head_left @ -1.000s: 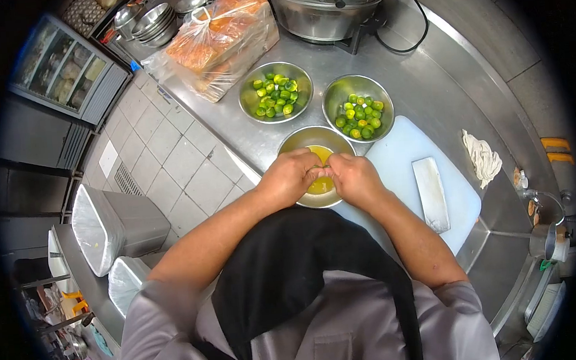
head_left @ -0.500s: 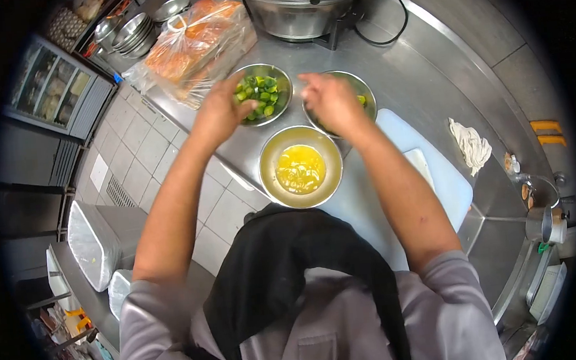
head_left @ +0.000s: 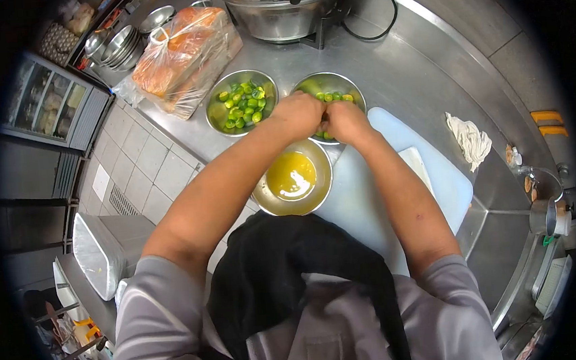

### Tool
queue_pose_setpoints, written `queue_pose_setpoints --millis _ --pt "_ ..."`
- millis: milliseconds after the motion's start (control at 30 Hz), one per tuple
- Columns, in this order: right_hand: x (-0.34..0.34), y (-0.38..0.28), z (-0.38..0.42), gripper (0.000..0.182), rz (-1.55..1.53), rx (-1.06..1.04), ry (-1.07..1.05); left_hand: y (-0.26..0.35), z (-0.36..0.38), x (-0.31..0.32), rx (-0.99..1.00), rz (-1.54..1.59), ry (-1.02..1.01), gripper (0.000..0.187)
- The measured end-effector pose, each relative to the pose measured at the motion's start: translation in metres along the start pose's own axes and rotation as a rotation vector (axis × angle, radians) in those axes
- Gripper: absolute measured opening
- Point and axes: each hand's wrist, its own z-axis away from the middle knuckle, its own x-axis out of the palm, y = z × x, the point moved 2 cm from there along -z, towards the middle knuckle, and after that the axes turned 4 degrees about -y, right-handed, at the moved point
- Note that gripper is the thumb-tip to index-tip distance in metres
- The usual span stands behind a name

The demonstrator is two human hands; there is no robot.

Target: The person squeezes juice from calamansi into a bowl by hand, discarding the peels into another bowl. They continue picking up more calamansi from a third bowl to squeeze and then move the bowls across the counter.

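Note:
My left hand (head_left: 300,116) and my right hand (head_left: 346,122) meet over the right steel bowl (head_left: 357,92). The fingers of both are closed together, and whatever they pinch is hidden. Small cut green limes (head_left: 334,97) show in that bowl around the hands. To its left, another steel bowl (head_left: 217,120) holds several more green lime pieces (head_left: 245,105). Nearest my body stands a third steel bowl (head_left: 324,170) with yellow liquid (head_left: 287,173) in it; my left forearm passes over its upper left side.
A pale blue cutting board (head_left: 446,174) lies right of the bowls, with a crumpled white cloth (head_left: 469,140) beyond it. Bagged bread (head_left: 184,59) and stacked metal bowls (head_left: 120,47) stand at the back left. A large steel pot (head_left: 281,11) with a cord is behind.
My left hand has left the left bowl and moved right, meeting my right hand over the right bowl. The fingers of both hands have closed. The view has shifted slightly.

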Motion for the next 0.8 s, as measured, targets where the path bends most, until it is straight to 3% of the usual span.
queue_pose_setpoints --millis 33,100,167,267,333,367,433,567,767,800 --pt "-0.002 0.007 0.002 0.022 -0.005 0.002 0.004 0.002 -0.008 0.005 0.003 -0.005 -0.003 0.024" --pt "-0.011 0.017 0.007 0.012 -0.213 -0.072 0.442 0.005 -0.019 0.018 -0.035 -0.117 -0.124 0.025" --pt "-0.019 0.02 0.009 0.01 -0.22 -0.046 0.471 0.01 -0.023 0.021 -0.043 -0.106 -0.178 0.027" --pt "-0.025 0.02 0.011 0.012 -0.1 -0.077 0.442 0.01 -0.02 0.018 -0.027 -0.053 -0.144 0.025" --pt "-0.018 0.012 0.006 0.018 0.16 0.008 0.243 0.002 -0.009 0.004 0.029 0.148 0.126 0.025" --pt "-0.013 0.01 0.003 0.018 0.158 0.006 0.242 -0.002 0.002 -0.001 0.027 0.148 0.125 0.025" --pt "0.001 0.003 -0.004 0.024 0.32 0.026 0.179 -0.01 0.035 -0.013 0.062 0.581 0.49 0.026" --pt "0.003 -0.021 -0.002 0.024 0.382 0.024 0.074 -0.007 0.109 0.001 -0.002 0.669 0.456 0.031" --pt "-0.007 -0.015 -0.021 0.021 0.293 0.039 -0.184 0.003 0.153 0.055 -0.054 0.42 0.291 0.018" --pt "-0.013 -0.013 -0.016 0.022 0.193 0.002 -0.098 0.002 0.152 0.059 -0.066 0.374 0.27 0.016"
